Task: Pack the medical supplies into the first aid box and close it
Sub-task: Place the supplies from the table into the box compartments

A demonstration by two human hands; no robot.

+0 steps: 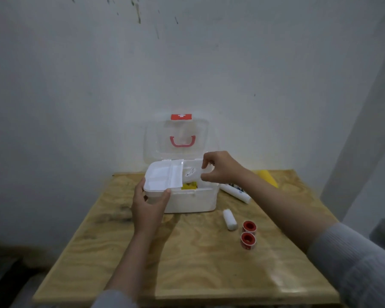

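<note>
While its print blurs, the right hand (222,167) pinches a white packet (192,175).

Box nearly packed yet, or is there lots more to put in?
About halfway. Something yellow already lies in the open box. The right hand is lowering a white packet inside, while the left hand steadies the tray. Left on the table: a bandage roll, two red tape rolls, a white tube and a yellow thing. The lid stands open.
</note>
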